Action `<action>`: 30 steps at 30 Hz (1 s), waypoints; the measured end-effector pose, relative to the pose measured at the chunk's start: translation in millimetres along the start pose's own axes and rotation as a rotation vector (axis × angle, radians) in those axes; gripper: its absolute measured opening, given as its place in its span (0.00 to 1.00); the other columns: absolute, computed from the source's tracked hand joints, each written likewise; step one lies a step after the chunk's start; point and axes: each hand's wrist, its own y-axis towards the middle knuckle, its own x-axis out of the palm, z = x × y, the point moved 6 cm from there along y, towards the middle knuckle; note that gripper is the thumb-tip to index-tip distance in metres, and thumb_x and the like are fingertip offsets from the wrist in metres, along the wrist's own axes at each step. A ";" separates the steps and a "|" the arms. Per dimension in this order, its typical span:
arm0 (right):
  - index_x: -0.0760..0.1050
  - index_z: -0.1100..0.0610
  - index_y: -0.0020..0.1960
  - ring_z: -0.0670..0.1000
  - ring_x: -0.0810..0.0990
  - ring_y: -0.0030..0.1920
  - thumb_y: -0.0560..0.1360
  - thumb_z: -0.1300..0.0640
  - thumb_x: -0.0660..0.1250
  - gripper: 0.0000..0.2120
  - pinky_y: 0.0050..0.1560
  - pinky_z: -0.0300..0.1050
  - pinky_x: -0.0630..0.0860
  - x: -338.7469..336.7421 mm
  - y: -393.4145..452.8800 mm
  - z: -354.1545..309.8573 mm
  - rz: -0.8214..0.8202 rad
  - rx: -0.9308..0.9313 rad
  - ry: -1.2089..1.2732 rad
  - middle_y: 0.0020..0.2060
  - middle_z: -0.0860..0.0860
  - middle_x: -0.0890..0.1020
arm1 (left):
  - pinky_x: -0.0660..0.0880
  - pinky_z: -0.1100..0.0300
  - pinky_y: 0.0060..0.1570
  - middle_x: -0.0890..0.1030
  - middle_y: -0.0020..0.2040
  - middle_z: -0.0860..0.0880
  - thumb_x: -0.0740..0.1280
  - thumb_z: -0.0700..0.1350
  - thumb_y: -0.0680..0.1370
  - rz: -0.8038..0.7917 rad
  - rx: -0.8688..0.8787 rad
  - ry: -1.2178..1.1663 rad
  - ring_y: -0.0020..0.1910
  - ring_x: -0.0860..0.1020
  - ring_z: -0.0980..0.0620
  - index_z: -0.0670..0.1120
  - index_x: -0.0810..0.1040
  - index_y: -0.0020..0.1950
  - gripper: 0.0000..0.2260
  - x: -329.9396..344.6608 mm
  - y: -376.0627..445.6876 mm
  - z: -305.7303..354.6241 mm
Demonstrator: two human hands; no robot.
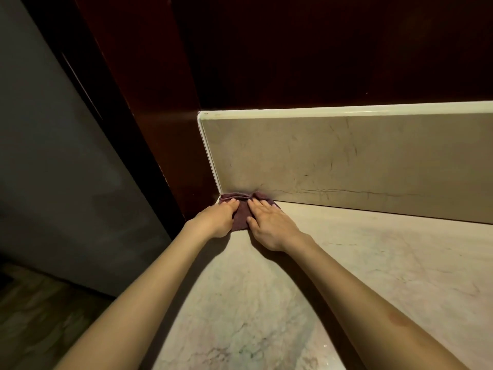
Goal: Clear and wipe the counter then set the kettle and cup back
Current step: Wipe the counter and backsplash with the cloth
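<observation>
Your left hand (217, 218) and right hand (269, 222) both press flat, fingers straight, on the maroon cloth (241, 209), which lies bunched in the bench's (266, 303) far left corner, touching the beige backsplash (346, 161).

Surface: I see a pale marbled counter (266, 303), light stone with faint grey veining.
Back edge: it meets a beige stone upstand (346, 161) capped with a pale rim.
Left end: it butts against a dark reddish wood panel (160, 129).
On it: I make out one dark maroon cloth (241, 213), bunched in the far left corner, touching the upstand and lying flat on the counter.
</observation>
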 end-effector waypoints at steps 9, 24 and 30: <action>0.50 0.56 0.78 0.50 0.52 0.77 0.83 0.52 0.48 0.25 0.74 0.45 0.47 -2.5 24.2 -10.2 -0.089 -0.101 0.031 0.77 0.53 0.55 | 0.46 0.61 0.73 0.47 0.79 0.46 0.48 0.47 0.84 0.102 -0.046 -0.229 0.78 0.47 0.51 0.43 0.47 0.78 0.24 22.4 -27.7 -13.1; 0.51 0.56 0.78 0.48 0.49 0.77 0.84 0.52 0.47 0.24 0.76 0.47 0.46 4.3 47.3 -32.0 -0.172 -0.301 -0.053 0.78 0.51 0.52 | 0.53 0.58 0.75 0.46 0.79 0.52 0.51 0.49 0.81 0.068 -0.126 -0.202 0.77 0.48 0.56 0.48 0.45 0.79 0.27 22.5 -72.6 -8.0; 0.52 0.55 0.78 0.47 0.49 0.77 0.84 0.51 0.46 0.24 0.76 0.46 0.45 9.2 31.8 -40.1 -0.195 -0.374 -0.047 0.78 0.50 0.53 | 0.49 0.60 0.74 0.46 0.79 0.55 0.50 0.51 0.82 0.069 -0.121 -0.158 0.77 0.49 0.59 0.53 0.44 0.79 0.26 32.0 -93.2 -13.2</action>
